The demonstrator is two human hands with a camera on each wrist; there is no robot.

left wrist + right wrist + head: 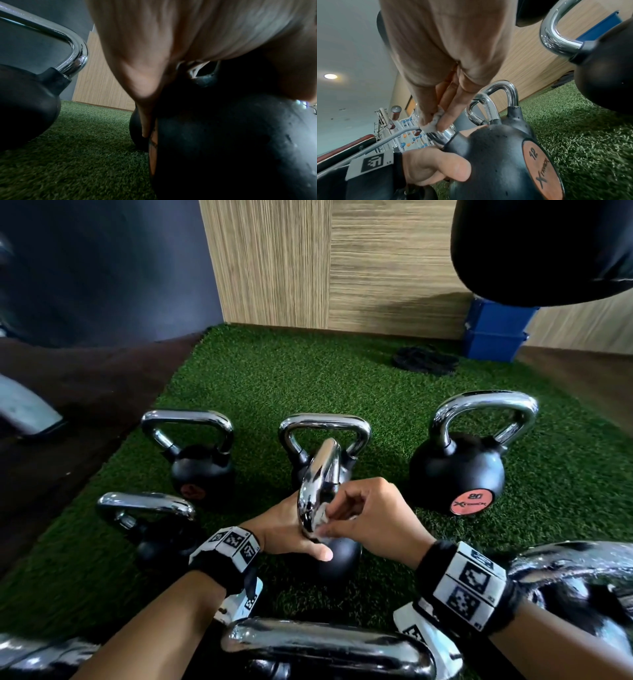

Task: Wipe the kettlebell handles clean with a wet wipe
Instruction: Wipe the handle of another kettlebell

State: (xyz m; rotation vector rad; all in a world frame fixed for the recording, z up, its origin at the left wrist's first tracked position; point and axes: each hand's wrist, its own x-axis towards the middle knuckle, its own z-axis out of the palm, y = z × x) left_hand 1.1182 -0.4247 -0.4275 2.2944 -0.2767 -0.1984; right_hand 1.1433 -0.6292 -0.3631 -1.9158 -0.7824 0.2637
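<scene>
A black kettlebell marked 12 stands on green turf at the centre, its chrome handle edge-on to me. My left hand grips its body just under the handle, with the thumb pressed on the black ball. My right hand pinches a crumpled white wet wipe against the lower part of the handle. In the right wrist view the wet wipe sits between thumb and fingertips, just above the handle's foot.
Several more chrome-handled kettlebells ring it on the turf: two behind, one marked 20 to the right, one at left, others close in front. Blue boxes and a hanging black bag are at the back right.
</scene>
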